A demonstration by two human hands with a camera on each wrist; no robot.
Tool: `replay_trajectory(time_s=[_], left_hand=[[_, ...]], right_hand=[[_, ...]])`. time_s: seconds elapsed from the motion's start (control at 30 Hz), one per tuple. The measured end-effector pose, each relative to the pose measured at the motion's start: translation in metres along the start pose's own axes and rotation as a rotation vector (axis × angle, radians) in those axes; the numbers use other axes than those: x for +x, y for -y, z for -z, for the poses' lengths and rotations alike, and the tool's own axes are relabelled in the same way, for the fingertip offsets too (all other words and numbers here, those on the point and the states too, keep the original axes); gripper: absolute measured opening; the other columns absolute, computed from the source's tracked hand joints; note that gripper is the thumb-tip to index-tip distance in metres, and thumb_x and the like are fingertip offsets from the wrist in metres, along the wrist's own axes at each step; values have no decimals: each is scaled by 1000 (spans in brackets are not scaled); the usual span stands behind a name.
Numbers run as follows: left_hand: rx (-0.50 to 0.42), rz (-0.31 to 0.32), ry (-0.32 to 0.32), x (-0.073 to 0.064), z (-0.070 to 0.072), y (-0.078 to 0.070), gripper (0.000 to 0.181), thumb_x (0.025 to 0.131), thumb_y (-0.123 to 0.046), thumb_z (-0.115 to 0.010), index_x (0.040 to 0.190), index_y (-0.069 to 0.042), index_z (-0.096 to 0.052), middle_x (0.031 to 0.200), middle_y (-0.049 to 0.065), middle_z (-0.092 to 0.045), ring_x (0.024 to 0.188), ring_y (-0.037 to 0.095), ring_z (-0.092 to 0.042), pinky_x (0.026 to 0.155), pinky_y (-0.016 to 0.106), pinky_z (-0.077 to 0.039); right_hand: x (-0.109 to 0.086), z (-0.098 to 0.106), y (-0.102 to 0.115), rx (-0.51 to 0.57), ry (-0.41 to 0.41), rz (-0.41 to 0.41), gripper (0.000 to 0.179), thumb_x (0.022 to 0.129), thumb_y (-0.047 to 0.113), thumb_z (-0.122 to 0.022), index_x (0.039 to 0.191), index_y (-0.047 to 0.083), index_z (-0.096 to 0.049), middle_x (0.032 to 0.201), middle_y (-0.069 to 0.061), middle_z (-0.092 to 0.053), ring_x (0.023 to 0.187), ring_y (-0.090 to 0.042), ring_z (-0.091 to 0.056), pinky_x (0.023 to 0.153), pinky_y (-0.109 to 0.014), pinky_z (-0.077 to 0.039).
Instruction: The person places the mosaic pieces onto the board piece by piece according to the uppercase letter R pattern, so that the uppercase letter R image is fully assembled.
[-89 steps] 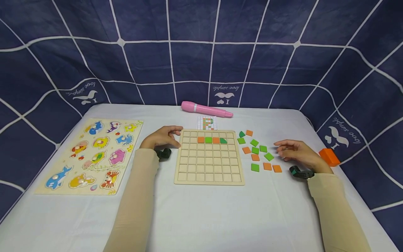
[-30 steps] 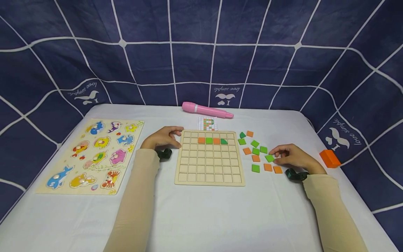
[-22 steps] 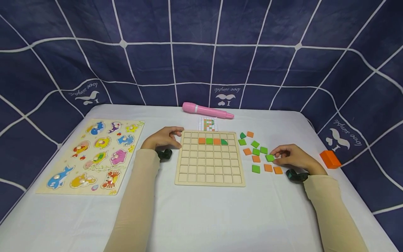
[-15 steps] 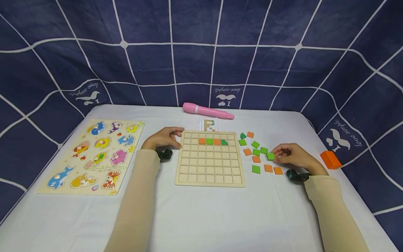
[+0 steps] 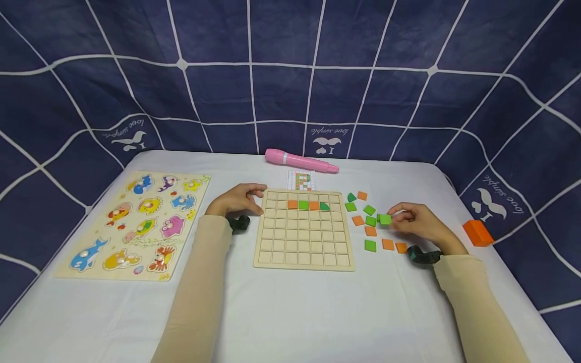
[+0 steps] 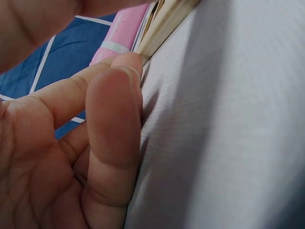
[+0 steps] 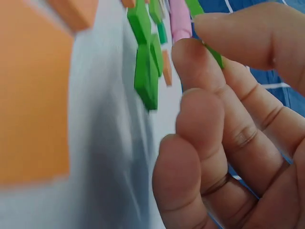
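In the head view my right hand point(image 5: 415, 224) pinches a green square tile point(image 5: 385, 220) between thumb and fingers, over the loose pieces. The right wrist view shows this tile point(image 7: 215, 55) raised above the tablecloth, partly hidden by the fingertips. My left hand point(image 5: 236, 199) rests at the left edge of a wooden grid board point(image 5: 301, 247), its index finger and thumb against the rim. Near the board's top, a row holds an orange tile point(image 5: 292, 204), a green tile point(image 5: 303, 204), another orange tile point(image 5: 314, 205) and a dark green rounded piece point(image 5: 324, 206).
Loose orange and green tiles point(image 5: 370, 245) lie right of the board. Behind it are a small pattern card point(image 5: 301, 180) and a pink microphone-shaped toy point(image 5: 301, 161). A sea-animal puzzle board point(image 5: 131, 227) lies left; an orange block point(image 5: 478, 233) sits at the right edge.
My right hand has moved left to the loose tiles, taken hold of a green one, raised it and carried it slightly left and away from me. My left hand stays at the board.
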State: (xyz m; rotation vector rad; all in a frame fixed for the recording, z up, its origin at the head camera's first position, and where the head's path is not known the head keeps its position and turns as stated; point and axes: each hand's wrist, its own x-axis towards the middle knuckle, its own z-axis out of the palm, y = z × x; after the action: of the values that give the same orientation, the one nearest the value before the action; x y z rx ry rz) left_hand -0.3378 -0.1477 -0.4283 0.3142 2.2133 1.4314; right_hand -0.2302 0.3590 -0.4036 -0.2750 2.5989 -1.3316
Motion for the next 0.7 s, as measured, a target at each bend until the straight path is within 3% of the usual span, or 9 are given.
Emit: replay_trajectory(time_s=[0.7], left_hand=[[4, -3, -4, 1, 0, 0, 91, 79, 7, -85, 162, 0, -46, 129, 13, -53, 85, 16, -50, 71, 20, -45]], right_hand=[[44, -46, 38, 64, 83, 20, 37, 96, 1, -75, 128, -11, -62, 99, -18, -79, 80, -9, -70, 75, -23, -56]])
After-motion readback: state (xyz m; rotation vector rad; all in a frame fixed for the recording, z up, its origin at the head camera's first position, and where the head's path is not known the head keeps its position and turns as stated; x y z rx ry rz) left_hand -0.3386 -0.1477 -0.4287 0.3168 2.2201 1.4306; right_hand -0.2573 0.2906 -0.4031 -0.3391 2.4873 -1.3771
